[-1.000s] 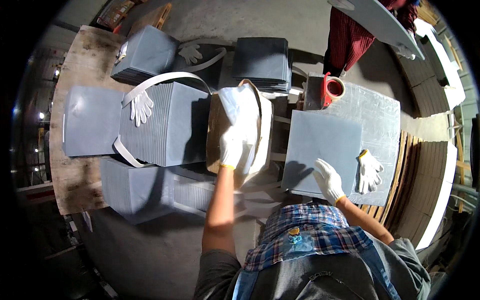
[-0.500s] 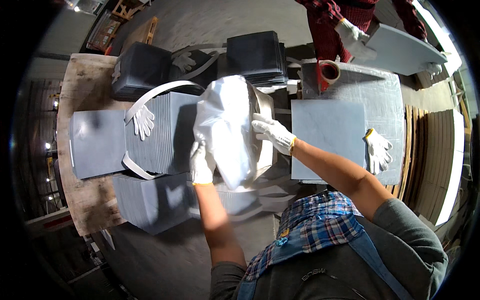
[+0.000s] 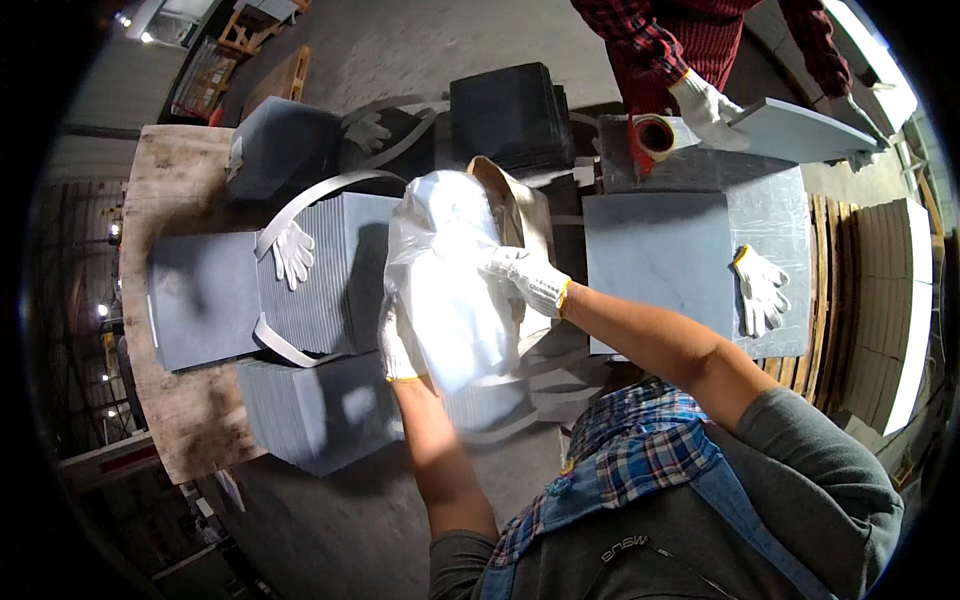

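Note:
A crumpled translucent plastic bundle [image 3: 455, 260], perhaps bags or sheeting, shines in front of me. Along its left side my gloved left hand [image 3: 396, 340] holds it, its fingertips hidden by the plastic. From the right, my gloved right hand [image 3: 530, 280] grips the plastic with bent fingers. Behind the bundle stands an open beige holder [image 3: 535, 215], bag-like, its exact kind unclear. To the left are stacked grey tiles [image 3: 310, 260] with a pale strap [image 3: 320, 185] looped over them and a loose white glove [image 3: 293, 255] on top.
A flat grey tile [image 3: 660, 260] lies on the plastic-wrapped right-hand stack, beside another glove [image 3: 762, 290] and a tape roll [image 3: 655, 137]. Across from me, a co-worker's gloved hand [image 3: 705, 108] holds a grey slab [image 3: 800, 130]. Dark tile stacks [image 3: 505, 115] stand at the back.
My right hand has moved left from the beige holder's edge onto the plastic. The bundle has changed shape and uncovers more of the holder. The co-worker's slab has tilted flatter.

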Tool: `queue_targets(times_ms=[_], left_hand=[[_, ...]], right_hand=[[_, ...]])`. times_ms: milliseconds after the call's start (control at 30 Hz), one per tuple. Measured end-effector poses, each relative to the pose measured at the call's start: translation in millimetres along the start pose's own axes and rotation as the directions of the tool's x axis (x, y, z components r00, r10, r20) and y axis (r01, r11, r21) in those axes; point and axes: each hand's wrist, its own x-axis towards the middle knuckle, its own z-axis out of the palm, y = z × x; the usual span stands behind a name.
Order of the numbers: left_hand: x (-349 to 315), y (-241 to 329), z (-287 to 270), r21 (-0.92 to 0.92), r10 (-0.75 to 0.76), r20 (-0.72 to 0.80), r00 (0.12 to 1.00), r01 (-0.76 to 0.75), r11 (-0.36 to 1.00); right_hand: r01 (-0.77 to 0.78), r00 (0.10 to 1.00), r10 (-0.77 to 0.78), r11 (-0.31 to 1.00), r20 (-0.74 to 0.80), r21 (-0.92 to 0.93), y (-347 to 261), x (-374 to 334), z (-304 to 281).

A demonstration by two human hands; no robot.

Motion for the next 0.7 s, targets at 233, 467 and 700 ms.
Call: queue_targets(times_ms=[233, 467, 700], left_hand=[[-12.2, 11.4, 108.2, 0.735, 0.423, 0.079, 0.902, -0.339, 0.587], [-27.1, -18.2, 215.0, 0.949, 0.642, 0.108, 0.759, -0.272, 0.162], [9.4, -90.3, 173.5, 0.886, 0.082, 0.135, 0.987, -0.158, 0.436]], right_hand=[[0.199, 0.832, -0.298, 0.948, -0.468, -0.25, -34.9, -47.0, -25.0], [0.287, 0.753, -0.311, 0.948, -0.58, -0.136, -13.3, -59.0, -52.7], [0.155, 0.783, -0.28, 0.952, -0.555, -0.262, 14.4, -62.8, -70.4]])
